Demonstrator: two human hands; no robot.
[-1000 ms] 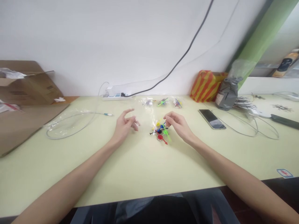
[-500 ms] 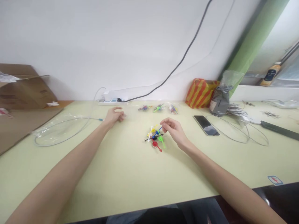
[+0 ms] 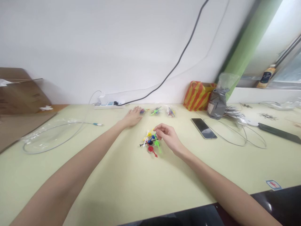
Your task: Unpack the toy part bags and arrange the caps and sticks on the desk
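Far back on the table, my left hand [image 3: 133, 117] lies flat with fingers stretched out, palm down, beside a small clear bag of coloured arrow spinners [image 3: 144, 111]. Whether anything is under the palm is hidden. Closer to me is a loose pile of plastic arrow spinners [image 3: 150, 142] in red, green, blue, yellow, white and black. At the pile's upper right edge my right hand [image 3: 168, 135] is closed, its thumb and fingertips together by the blue and yellow arrows. What the fingertips pinch cannot be made out.
Two more bagged spinner sets [image 3: 156, 110] lie along the back. On the right are a phone [image 3: 203, 128], a cable, a striped bag [image 3: 196, 95] and a grey bag [image 3: 217, 103]. A power strip [image 3: 109, 105], a coiled cable [image 3: 54, 127] and a cardboard box [image 3: 18, 94] are left.
My left hand has moved right and away from me to the bagged spinners and flattened out. My right hand stays at the pile, fingers closed. The view has shifted slightly.
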